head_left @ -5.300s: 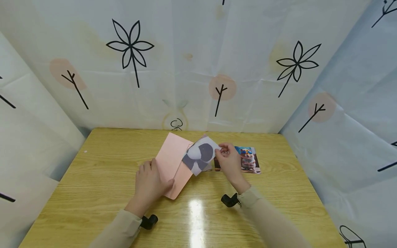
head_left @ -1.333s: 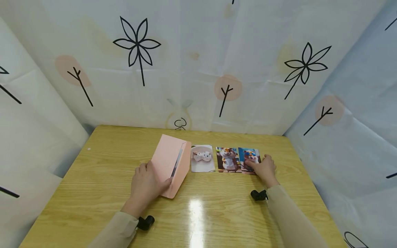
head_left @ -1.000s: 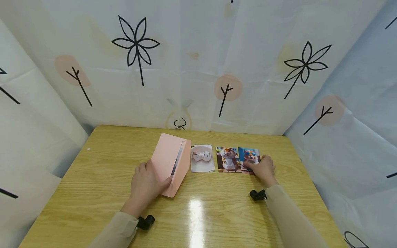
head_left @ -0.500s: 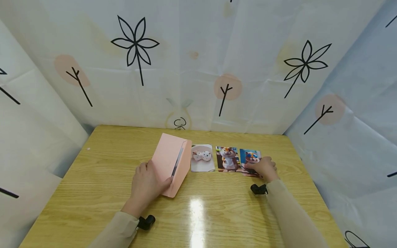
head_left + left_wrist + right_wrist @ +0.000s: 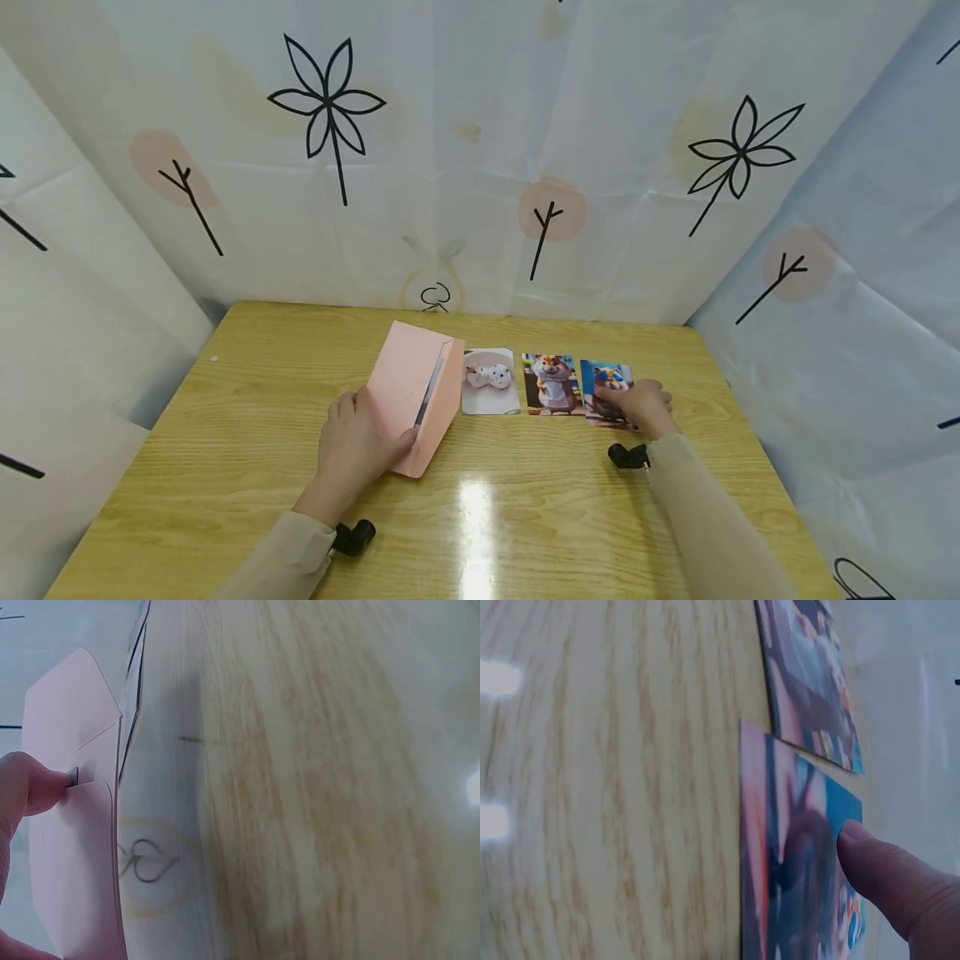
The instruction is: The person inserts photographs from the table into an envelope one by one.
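A pink envelope (image 5: 408, 375) is gripped by my left hand (image 5: 356, 442), its thumb on the front near the open slit, where a grey edge shows. The left wrist view has the thumb at the slit of the envelope (image 5: 82, 862). At the right, my right hand (image 5: 643, 407) holds the right edge of a photo card with a hamster in blue glasses (image 5: 606, 404); the thumb lies on its face, the other fingers' grip is partly hidden. In the right wrist view the thumb of my right hand (image 5: 892, 881) rests on that card (image 5: 795, 847).
Left of the held card lies an apron hamster card (image 5: 553, 387). A card with two white figures (image 5: 490, 383) lies beside the envelope's right edge. The wooden table (image 5: 480, 467) ends at a patterned cloth backdrop (image 5: 450, 208).
Two cards have come to lie apart: the rightmost card has shifted slightly right and toward me with my right hand. Since the earliest frame, the grey-and-white card has left my right hand.
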Motion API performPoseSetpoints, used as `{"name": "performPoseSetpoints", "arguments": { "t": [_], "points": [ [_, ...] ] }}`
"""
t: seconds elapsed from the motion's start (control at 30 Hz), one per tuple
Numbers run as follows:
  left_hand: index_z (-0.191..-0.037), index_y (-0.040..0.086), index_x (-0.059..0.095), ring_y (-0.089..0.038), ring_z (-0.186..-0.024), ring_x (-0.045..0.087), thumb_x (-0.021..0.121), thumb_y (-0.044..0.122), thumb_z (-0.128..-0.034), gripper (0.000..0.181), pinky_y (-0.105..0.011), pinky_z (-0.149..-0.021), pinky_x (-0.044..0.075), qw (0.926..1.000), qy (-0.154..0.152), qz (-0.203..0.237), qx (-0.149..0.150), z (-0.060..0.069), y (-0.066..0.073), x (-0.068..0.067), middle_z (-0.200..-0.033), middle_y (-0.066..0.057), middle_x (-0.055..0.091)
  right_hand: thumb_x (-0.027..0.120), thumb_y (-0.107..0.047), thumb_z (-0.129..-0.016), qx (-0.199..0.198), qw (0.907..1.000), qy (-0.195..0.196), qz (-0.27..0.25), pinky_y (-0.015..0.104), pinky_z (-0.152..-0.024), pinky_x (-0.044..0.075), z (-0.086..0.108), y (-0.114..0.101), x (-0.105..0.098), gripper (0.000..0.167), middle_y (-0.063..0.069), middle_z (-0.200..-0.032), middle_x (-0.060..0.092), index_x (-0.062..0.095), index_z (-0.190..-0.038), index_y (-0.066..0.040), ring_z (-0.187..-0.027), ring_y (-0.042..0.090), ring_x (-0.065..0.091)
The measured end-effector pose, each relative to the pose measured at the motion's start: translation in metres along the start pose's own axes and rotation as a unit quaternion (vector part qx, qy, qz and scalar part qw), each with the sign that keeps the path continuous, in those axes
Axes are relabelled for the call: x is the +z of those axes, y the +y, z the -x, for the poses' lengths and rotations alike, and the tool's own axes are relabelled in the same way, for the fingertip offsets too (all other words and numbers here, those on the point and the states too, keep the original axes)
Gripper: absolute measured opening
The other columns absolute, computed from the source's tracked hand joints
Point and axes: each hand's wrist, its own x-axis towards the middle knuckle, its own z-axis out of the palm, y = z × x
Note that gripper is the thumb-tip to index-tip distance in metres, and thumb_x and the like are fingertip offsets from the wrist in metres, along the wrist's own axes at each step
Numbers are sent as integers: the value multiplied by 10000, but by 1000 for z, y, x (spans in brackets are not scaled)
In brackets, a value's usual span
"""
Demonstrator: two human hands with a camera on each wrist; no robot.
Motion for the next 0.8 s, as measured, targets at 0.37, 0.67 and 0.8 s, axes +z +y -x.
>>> {"name": "performPoseSetpoints", "arguments": {
  "t": [0.37, 0.67, 0.8],
  "points": [
    [-1253, -137, 448, -434, -991, 482, 730, 622, -676, 994, -539, -779, 443, 10000, -39, -21, -8, 0, 0, 2, -1132, -305, 497, 773, -510, -742, 100, 9980, 245, -579, 625, -957, 319, -2, 2, 5, 1153, 424, -1259, 309, 106, -1393, 169, -1167, 554, 329],
    [-1252, -141, 445, -432, -995, 479, 733, 618, -676, 995, -536, -785, 441, 10000, -76, 9, -16, 0, 1, -1, -1132, -307, 495, 728, -350, -852, -322, 9890, 161, -1436, 545, -864, 419, 4, 9, 1, 1000, 400, -1252, 371, 57, -1407, 143, -1055, 451, 478],
    [-1257, -145, 441, -435, -1013, 475, 729, 622, -680, 1002, -540, -799, 438, 9999, -108, -7, -23, 1, 1, -2, -1141, -312, 491, 591, -208, -956, -600, 9830, -34, -1734, 400, -640, 475, 7, 14, -6, 740, 382, -1289, 362, 139, -1420, 152, -765, 274, 553]
  ]
}}
